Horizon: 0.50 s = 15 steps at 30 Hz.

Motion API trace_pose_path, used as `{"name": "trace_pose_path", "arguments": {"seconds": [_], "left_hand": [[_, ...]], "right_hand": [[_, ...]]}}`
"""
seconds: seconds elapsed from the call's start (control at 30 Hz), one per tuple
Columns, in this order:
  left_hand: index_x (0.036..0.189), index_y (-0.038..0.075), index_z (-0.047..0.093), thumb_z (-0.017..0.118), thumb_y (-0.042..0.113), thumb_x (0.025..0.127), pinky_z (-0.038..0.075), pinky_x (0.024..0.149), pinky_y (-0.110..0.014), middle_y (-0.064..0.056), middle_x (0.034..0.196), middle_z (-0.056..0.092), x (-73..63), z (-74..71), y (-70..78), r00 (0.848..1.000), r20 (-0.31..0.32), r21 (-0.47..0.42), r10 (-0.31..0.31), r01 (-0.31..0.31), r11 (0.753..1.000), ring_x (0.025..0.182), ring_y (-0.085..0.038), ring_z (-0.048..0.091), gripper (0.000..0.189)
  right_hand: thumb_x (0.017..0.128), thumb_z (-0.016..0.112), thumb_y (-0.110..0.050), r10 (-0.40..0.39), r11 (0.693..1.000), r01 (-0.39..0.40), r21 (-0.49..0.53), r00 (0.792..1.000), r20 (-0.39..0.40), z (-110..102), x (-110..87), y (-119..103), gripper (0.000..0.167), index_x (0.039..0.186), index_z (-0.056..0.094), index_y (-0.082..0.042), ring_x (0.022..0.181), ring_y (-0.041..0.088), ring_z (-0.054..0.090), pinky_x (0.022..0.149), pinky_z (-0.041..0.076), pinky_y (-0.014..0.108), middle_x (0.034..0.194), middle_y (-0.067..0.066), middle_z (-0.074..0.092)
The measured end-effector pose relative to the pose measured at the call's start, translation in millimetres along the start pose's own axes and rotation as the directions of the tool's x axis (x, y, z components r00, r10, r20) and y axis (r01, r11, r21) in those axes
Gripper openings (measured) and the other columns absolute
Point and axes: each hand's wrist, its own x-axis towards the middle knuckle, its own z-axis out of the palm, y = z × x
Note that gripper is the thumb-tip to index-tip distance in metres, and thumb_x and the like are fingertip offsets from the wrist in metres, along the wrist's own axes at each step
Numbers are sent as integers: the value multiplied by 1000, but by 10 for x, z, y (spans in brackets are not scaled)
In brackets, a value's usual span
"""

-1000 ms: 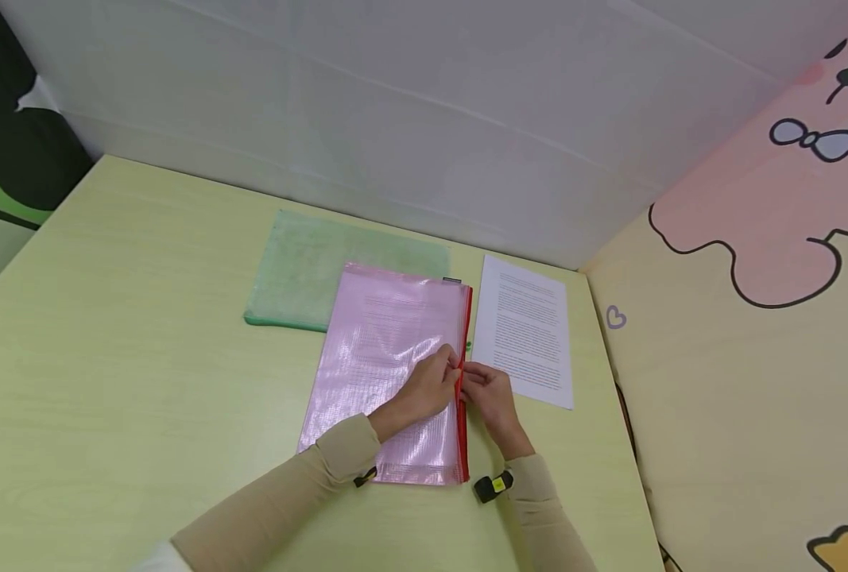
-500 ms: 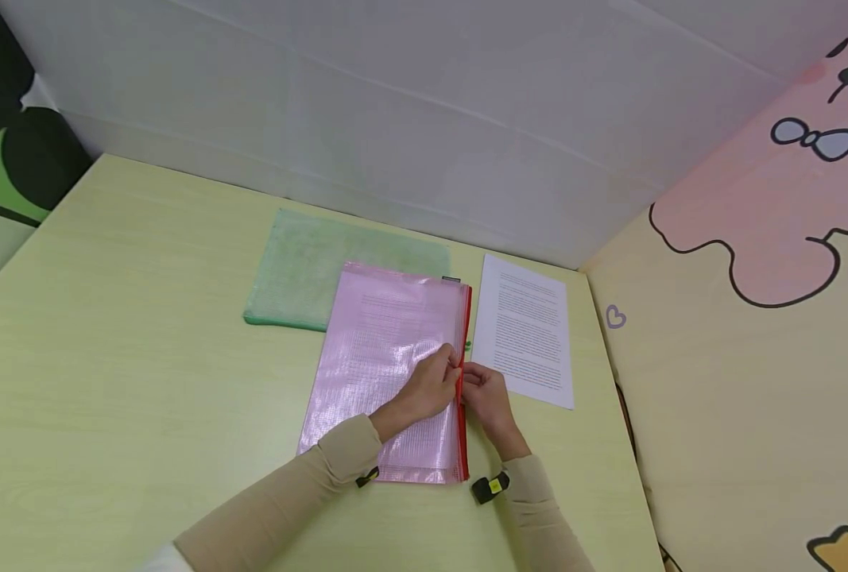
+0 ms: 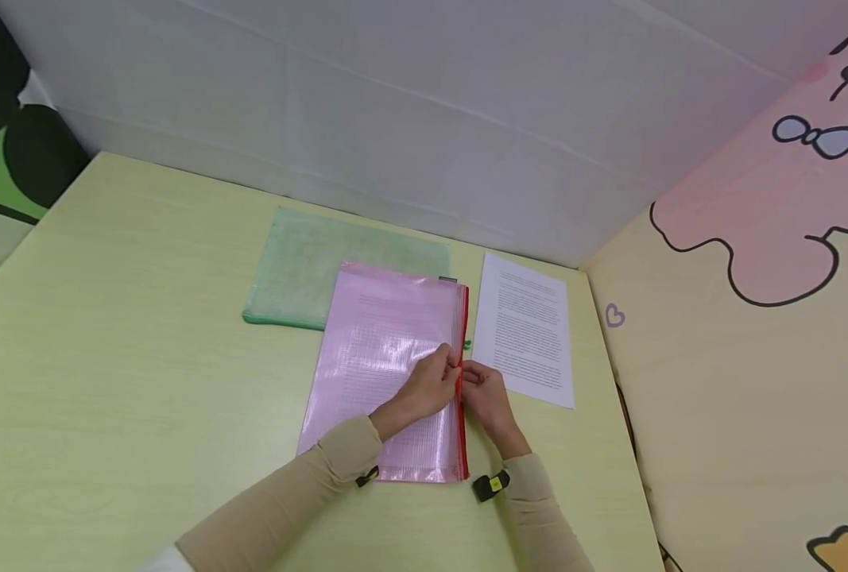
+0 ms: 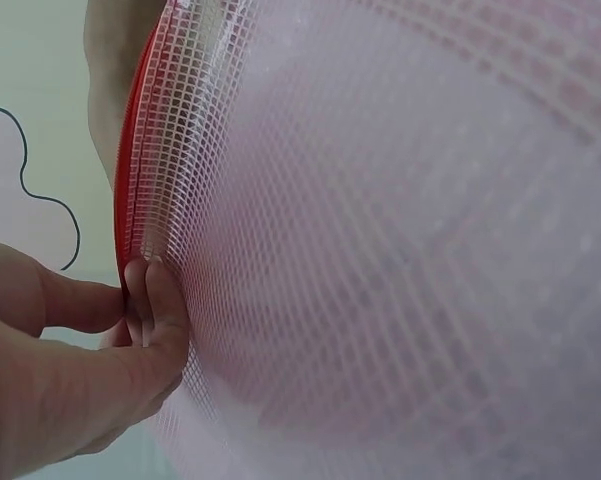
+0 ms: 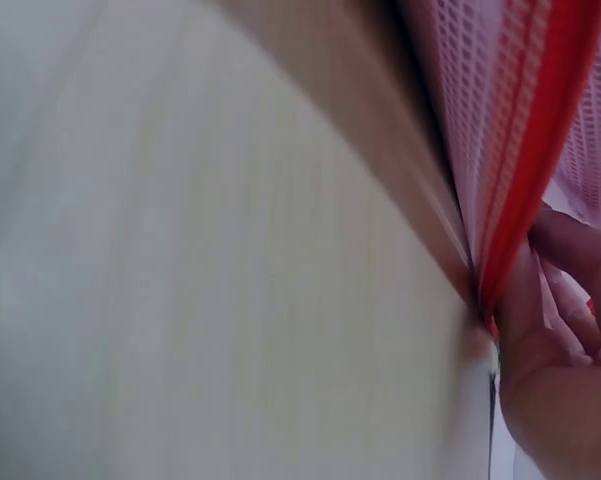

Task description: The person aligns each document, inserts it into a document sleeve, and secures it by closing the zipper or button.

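Note:
A pink translucent mesh zip pouch lies on the table, with printed text showing through it. Its red zipper runs down the right edge. My left hand reaches over the pouch and pinches that edge near the middle. From the right side, my right hand grips the same stretch of edge, fingertips close against the left ones. The left wrist view shows thumb and fingers on the mesh beside the zipper. In the right wrist view, the right fingers hold the raised red strip. The zipper's slider is hidden.
A green zip pouch lies behind the pink one, partly covered by it. To the right is a printed sheet of paper. A small green piece shows beside the pink pouch's edge. Walls border the table's back and right.
Both hands keep their hold at the same spot on the zipper edge. The pink pouch's far end has shifted very slightly left.

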Motion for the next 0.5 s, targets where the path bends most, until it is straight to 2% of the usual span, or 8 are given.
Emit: {"name": "trace_pose_path", "arguments": {"seconds": [0.23,0.37,0.5], "left_hand": [[103,-2,57,55,3,103,56,70,-30,-12,96,66,-3,-19,4,997,16,-27,-71,72,997,84,-21,64,5],[102,-1,59,57,4,102,56,73,-32,-12,95,67,1,-27,7,997,11,2,-75,75,997,87,-24,65,6],[102,-3,62,60,2,99,55,73,-32,-13,95,69,9,-25,-3,998,6,33,-68,68,997,88,-25,66,6]], "right_hand": [[99,62,1,38,999,-40,37,998,43,-61,-19,6,26,121,66,14,73,8,64,62,53,20,98,19,75],[101,61,-1,45,999,-46,10,997,70,-115,-38,-4,24,119,67,14,69,12,66,60,56,23,97,18,75],[101,63,-3,22,998,-16,-56,993,115,-169,-89,-35,22,117,68,11,64,23,64,57,58,29,90,17,73]]}}
